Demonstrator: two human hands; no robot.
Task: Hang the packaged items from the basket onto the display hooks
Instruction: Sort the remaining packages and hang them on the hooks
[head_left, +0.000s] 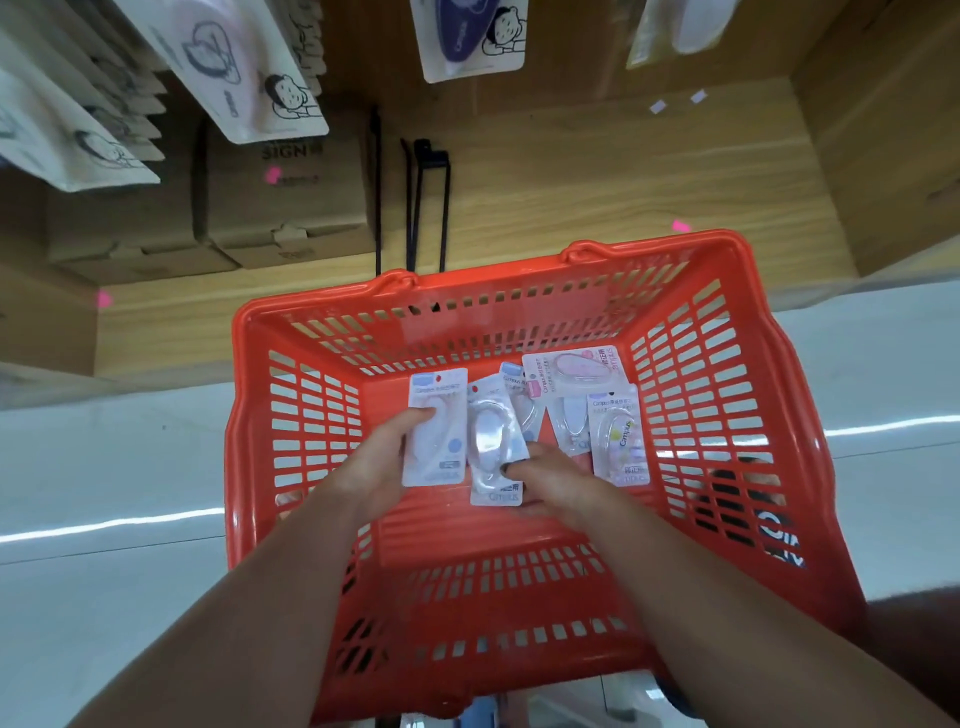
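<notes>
- Red slotted plastic shopping basket (727, 395) stood on the pale floor just in front of the wooden display unit; both hands were inside it, over the basket floor.
- Left hand (374, 462) gripped a white carded blister pack with a blue header (434, 431), thumb across its face, fingers behind; the pack sat tilted up near the left-centre of the basket floor, card top toward the far wall.
- Right hand (550, 478) had fingers curled onto a clear-bubbled blister pack (493, 447) just beside the first, fingertips at the bubble's edge; whether it was fully pinched or only pressed, cannot tell; judged a grip.
- Remaining stock: a pink-headed pack (571, 371) and a pale pack with coloured print (621, 436) lay toward the far right corner of the floor, overlapping others.
- Black wire display hooks (431, 202) stood out from the wooden back panel beyond the basket's far rim, bare; hanging pouches (234, 67) hung above.
- Judgement, step in hand: picking packs; nothing from these two yet hung.
- To do it well: separate the overlapped cards before lifting; hold each by the lower card so the header hole stays free; keep faces outward; thread squarely onto the hook.
</notes>
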